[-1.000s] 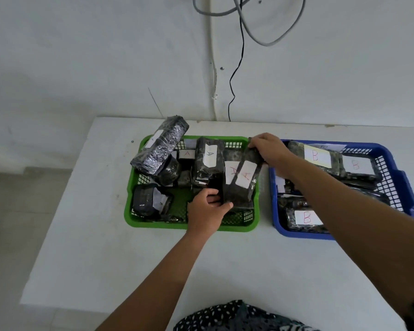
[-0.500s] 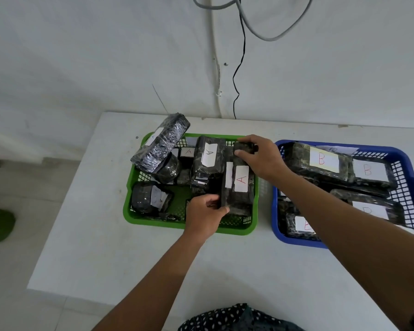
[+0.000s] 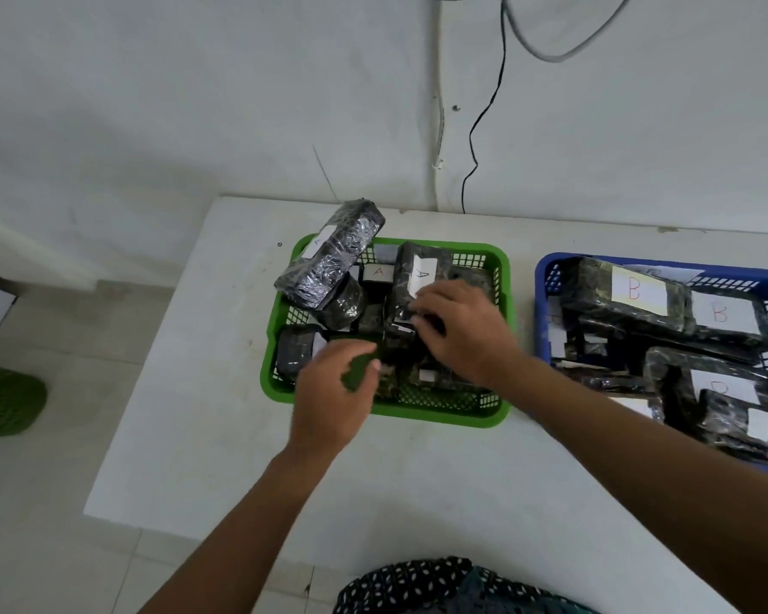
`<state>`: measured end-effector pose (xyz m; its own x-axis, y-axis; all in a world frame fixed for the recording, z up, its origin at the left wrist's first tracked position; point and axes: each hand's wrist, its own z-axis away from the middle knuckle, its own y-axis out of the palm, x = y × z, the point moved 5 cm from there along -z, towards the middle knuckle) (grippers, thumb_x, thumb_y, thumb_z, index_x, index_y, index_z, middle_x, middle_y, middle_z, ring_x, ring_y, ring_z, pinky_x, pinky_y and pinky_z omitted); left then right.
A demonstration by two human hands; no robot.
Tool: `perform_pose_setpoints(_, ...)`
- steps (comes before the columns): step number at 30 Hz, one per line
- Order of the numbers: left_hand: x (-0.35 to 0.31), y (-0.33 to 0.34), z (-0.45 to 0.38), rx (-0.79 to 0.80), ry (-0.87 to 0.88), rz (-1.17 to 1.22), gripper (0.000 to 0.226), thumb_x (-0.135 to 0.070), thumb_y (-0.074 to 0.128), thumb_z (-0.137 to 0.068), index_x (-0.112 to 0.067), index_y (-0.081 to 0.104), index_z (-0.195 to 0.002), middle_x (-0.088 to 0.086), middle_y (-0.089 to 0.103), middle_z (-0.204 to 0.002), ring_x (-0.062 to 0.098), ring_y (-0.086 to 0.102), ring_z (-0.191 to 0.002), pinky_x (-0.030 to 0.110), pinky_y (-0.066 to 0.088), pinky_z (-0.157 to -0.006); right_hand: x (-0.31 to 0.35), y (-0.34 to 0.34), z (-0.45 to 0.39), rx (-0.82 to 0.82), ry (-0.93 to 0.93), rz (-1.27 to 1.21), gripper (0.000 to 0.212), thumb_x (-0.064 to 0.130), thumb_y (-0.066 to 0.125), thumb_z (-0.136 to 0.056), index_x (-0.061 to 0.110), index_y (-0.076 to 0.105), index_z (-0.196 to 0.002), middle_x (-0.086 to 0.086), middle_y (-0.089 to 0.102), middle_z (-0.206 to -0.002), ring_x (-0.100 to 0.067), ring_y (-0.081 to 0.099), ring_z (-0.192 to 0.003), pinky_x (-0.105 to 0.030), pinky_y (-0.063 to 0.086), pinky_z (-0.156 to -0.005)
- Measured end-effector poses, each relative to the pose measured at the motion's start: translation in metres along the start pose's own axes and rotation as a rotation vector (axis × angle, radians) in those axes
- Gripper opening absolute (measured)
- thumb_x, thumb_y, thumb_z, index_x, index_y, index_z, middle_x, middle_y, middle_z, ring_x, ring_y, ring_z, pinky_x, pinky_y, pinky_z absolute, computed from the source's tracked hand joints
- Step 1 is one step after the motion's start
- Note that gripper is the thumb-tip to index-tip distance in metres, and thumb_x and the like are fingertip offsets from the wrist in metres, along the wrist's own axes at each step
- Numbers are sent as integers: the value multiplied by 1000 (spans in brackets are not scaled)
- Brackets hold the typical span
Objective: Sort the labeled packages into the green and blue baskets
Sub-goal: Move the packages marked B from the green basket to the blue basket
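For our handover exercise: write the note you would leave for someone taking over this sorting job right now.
Left hand: over the green basket's near left part; grip unclear.
Right hand: resting on the packages in the green basket's middle; grip unclear.
Green basket holds the A-labelled packages; one long package leans over its far left rim.
Blue basket holds the B-labelled packages.
Done: no package lies loose on the table.
Left: settle the green pile.

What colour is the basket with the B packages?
Blue basket, clearest in the head view.

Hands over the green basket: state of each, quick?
Left hand: fingers loosely curled, holds nothing visible.
Right hand: fingers spread, resting on the packages.
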<state>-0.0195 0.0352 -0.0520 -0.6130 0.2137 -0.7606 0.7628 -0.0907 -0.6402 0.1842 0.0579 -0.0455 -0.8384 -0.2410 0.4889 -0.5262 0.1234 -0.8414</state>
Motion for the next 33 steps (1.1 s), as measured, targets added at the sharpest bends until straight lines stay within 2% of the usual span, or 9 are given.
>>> perform_pose_setpoints(3,27,-39,4,-230,74,-199,25,-16,68,-93,-10,71,-117,1,67,-118,15,58,-113,20,45,-98,41,31,8,182,-52,-113,23,28,67,-93,17,74,-112,-2,72,-111,-20,66,-101,-37,54,-88)
perform_pose_setpoints(10,88,-52,-8,-204,-411,-75,42,-15,45,-104,-3,49,-144,14,51,-148,29,45,-139,35,35,-115,68,91,18,526,271,-353,33,39,74,-89,22,73,-118,-1,75,-111,-16,69,-100,-36,56,-92)
perform_pose_setpoints(12,99,-50,-15,-172,-482,-61,34,-17,43,-105,-5,61,-131,11,67,-124,33,58,-122,34,45,-96,65,97,20,531,339,-382,31,36,75,-89,22,74,-117,0,76,-109,-13,69,-98,-30,55,-92)
perform_pose_setpoints(14,104,-48,-19,-161,-471,-50,26,-14,43,-104,-5,67,-101,3,64,-85,33,63,-89,31,37,-67,61,99,22,507,398,-413,27,32,73,-90,21,76,-115,1,77,-103,-11,69,-95,-26,54,-90)
perform_pose_setpoints(16,110,-49,-22,-181,-482,-10,28,-13,44,-102,-2,64,-85,6,57,-71,29,56,-72,33,31,-58,54,95,22,428,474,-440,22,27,71,-92,20,77,-112,4,76,-97,-4,67,-87,-20,54,-87)
perform_pose_setpoints(18,116,-49,-23,-185,-502,52,28,-14,46,-101,-4,60,-79,17,59,-71,26,52,-67,34,34,-59,45,90,21,357,531,-398,21,25,68,-94,19,77,-112,3,75,-97,1,62,-81,-11,50,-78)
perform_pose_setpoints(20,119,-49,-24,-165,-506,116,24,-17,49,-100,-14,59,-79,21,60,-75,23,50,-67,34,36,-62,39,84,21,317,573,-333,22,25,63,-96,20,76,-114,0,76,-101,-8,64,-84,-16,50,-79)
perform_pose_setpoints(27,129,-49,-27,-133,-470,153,23,-22,50,-100,-17,64,-82,-3,54,-62,8,44,-55,31,36,-56,40,60,13,124,520,-199,19,32,55,-95,28,73,-100,6,72,-88,-9,65,-75,-31,54,-57)
perform_pose_setpoints(33,130,-49,-28,-131,-456,122,20,-24,50,-101,-17,67,-92,-12,54,-63,1,50,-56,25,36,-56,40,54,1,124,471,-355,19,29,58,-98,27,72,-111,5,73,-93,-12,68,-81,-38,59,-64)
